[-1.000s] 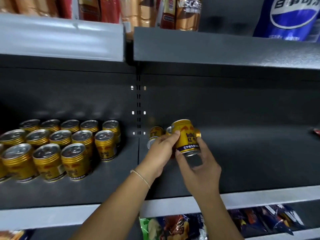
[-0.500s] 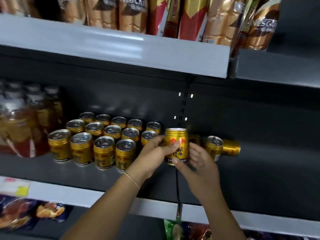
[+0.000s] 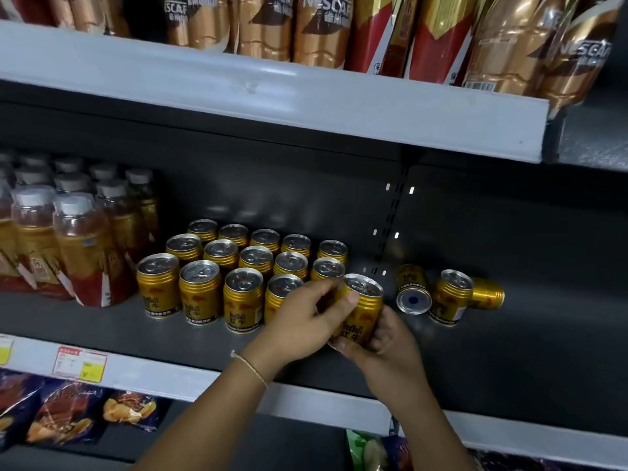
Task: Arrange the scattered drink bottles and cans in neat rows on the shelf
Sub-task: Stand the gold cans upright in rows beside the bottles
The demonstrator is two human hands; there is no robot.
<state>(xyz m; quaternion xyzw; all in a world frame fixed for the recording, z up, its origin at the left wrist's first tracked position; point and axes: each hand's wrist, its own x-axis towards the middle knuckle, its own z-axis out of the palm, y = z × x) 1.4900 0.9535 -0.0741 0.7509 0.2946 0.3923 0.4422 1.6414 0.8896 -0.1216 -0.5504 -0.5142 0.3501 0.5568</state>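
Gold can (image 3: 361, 309) now being held upright in both hands, left hand (image 3: 306, 317) and right hand (image 3: 387, 338), right beside the front row of cans (image 3: 200, 290) on the shelf (image 3: 204, 334). Moved over from the loose pile (image 3: 445, 294); nearly filling the row.

A shop aisle, likely a grocery or convenience store. Dark metal shelving (image 3: 509, 351) with grey front rails holds stock in quantity: rows of identical gold Red Bull cans (image 3: 238, 266), shrink-wrapped packs of bottled drinks (image 3: 68, 239), and Nescafé coffee bottles (image 3: 319, 28) on the shelf above. A printed price label (image 3: 80, 364) sits on the rail, and snack bags (image 3: 68, 416) fill the shelf below.
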